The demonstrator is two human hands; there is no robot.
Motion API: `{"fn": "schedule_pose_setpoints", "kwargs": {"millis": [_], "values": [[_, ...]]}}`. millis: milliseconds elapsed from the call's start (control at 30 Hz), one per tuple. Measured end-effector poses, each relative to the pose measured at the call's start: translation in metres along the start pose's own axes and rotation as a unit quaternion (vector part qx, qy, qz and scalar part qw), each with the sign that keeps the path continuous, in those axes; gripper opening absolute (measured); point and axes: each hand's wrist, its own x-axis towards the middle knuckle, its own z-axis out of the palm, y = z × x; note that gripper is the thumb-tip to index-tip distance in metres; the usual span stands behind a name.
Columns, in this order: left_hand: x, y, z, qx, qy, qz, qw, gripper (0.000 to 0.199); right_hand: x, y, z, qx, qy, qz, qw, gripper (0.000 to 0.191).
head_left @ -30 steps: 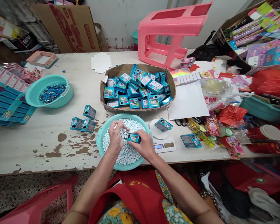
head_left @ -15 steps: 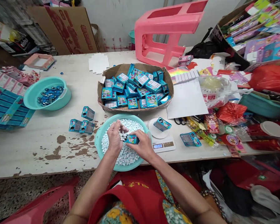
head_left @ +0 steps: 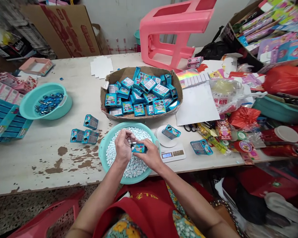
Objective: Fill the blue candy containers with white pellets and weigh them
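My right hand (head_left: 151, 154) grips a small blue candy box (head_left: 139, 148) with its fingers and thumb, tilted on its side over the bowl. The box's open end faces left, and something white shows at the opening. Right at that end is my left hand (head_left: 123, 147), cupped with curled fingers. White candies were visible in it a moment ago; its palm is mostly hidden now. Below both hands, a turquoise bowl (head_left: 103, 153) holds a mass of small white candies (head_left: 136, 167).
Behind the bowl sits a cardboard tray (head_left: 142, 116) heaped with blue boxes. A digital scale (head_left: 173, 154) with a blue box (head_left: 171, 132) on it stands right. Another box (head_left: 201, 147) lies farther right, three boxes (head_left: 90, 136) stand left, near a turquoise basin (head_left: 46, 110) of dark shiny pieces.
The white candies seen between my left hand and the box no longer show there. My left fingers have curled down closer to the box's open end. The whole view has shifted slightly.
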Motion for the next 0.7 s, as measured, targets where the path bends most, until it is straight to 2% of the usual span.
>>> {"fn": "schedule_pose_setpoints", "kwargs": {"millis": [100, 133, 200, 233, 267, 333, 400, 467, 500, 533, 567, 600, 633, 700], "values": [[0.017, -0.003, -0.013, 0.014, 0.020, 0.030, 0.999, 0.044, -0.005, 0.001, -0.006, 0.051, 0.013, 0.010, 0.999, 0.034], [0.026, -0.009, -0.019, 0.048, 0.035, 0.044, 0.997, 0.046, -0.008, 0.000, -0.009, 0.066, 0.018, 0.007, 0.998, 0.034], [0.046, -0.026, -0.032, 0.192, 0.034, 0.072, 0.978, 0.045, -0.015, -0.001, -0.017, 0.089, 0.031, -0.002, 0.996, 0.035], [0.054, -0.038, -0.038, 0.295, 0.008, 0.084, 0.952, 0.043, -0.018, -0.001, -0.020, 0.095, 0.041, -0.004, 0.995, 0.036], [0.061, -0.050, -0.042, 0.402, -0.030, 0.096, 0.910, 0.039, -0.021, -0.001, -0.024, 0.097, 0.052, -0.003, 0.994, 0.036], [0.067, -0.074, -0.045, 0.583, -0.115, 0.118, 0.796, 0.034, -0.026, -0.001, -0.030, 0.091, 0.069, 0.002, 0.993, 0.036], [0.062, -0.091, -0.045, 0.689, -0.170, 0.131, 0.692, 0.037, -0.028, -0.002, -0.034, 0.084, 0.075, 0.000, 0.994, 0.036], [0.052, -0.097, -0.047, 0.740, -0.209, 0.128, 0.626, 0.036, -0.028, -0.002, -0.037, 0.079, 0.073, -0.007, 0.994, 0.036], [0.046, -0.097, -0.049, 0.750, -0.226, 0.121, 0.610, 0.034, -0.027, -0.002, -0.037, 0.076, 0.074, -0.010, 0.994, 0.036], [0.041, -0.096, -0.052, 0.753, -0.235, 0.110, 0.604, 0.030, -0.026, -0.001, -0.036, 0.071, 0.074, -0.010, 0.995, 0.035], [0.037, -0.093, -0.057, 0.751, -0.233, 0.098, 0.611, 0.027, -0.025, -0.001, -0.035, 0.064, 0.074, -0.006, 0.995, 0.034], [0.035, -0.091, -0.061, 0.741, -0.214, 0.085, 0.630, 0.024, -0.024, 0.001, -0.034, 0.056, 0.075, 0.003, 0.996, 0.034], [0.033, -0.087, -0.066, 0.722, -0.182, 0.071, 0.664, 0.022, -0.022, 0.002, -0.032, 0.048, 0.078, 0.014, 0.996, 0.034], [0.032, -0.079, -0.073, 0.639, -0.097, 0.033, 0.762, 0.022, -0.021, 0.006, -0.027, 0.035, 0.077, 0.035, 0.996, 0.033]]}}
